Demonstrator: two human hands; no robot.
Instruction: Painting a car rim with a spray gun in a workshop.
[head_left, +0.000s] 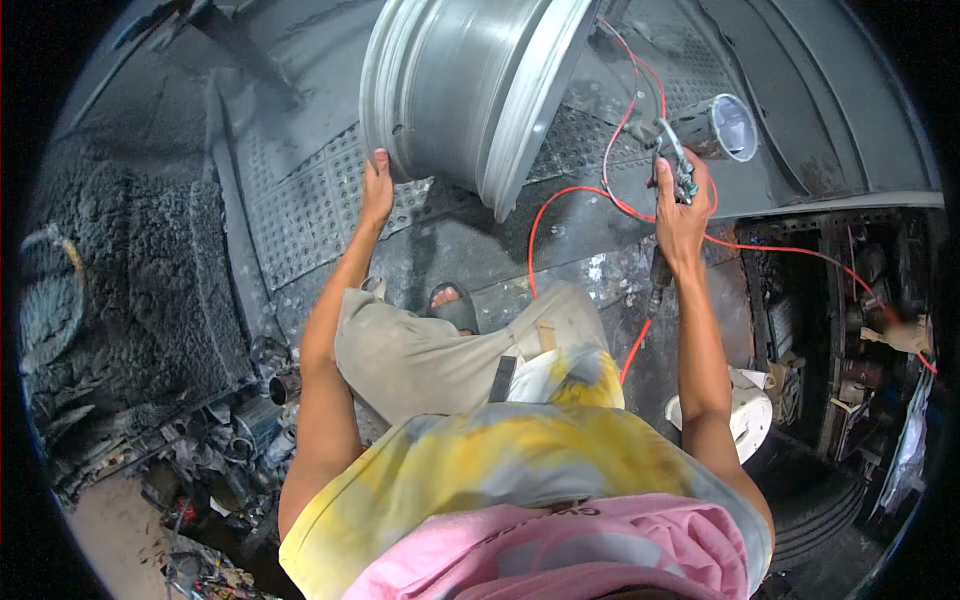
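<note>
A large silver-grey wheel rim stands at the top centre, its barrel turned toward me. My left hand is at the rim's lower left edge, fingers closed against its lip; part of the grip is hidden. On the right, my right hand is wrapped around a spray gun, held apart from the rim. A paint cup, pale inside and grey-smeared outside, sits at the gun's far right side. From below my grip an orange-red air hose runs down.
The hose also loops over the paint-stained floor and a perforated mat. My sandalled foot is beneath the rim. Dark crusted sheeting is at left, with piled clutter below. A white container and shelving stand at right.
</note>
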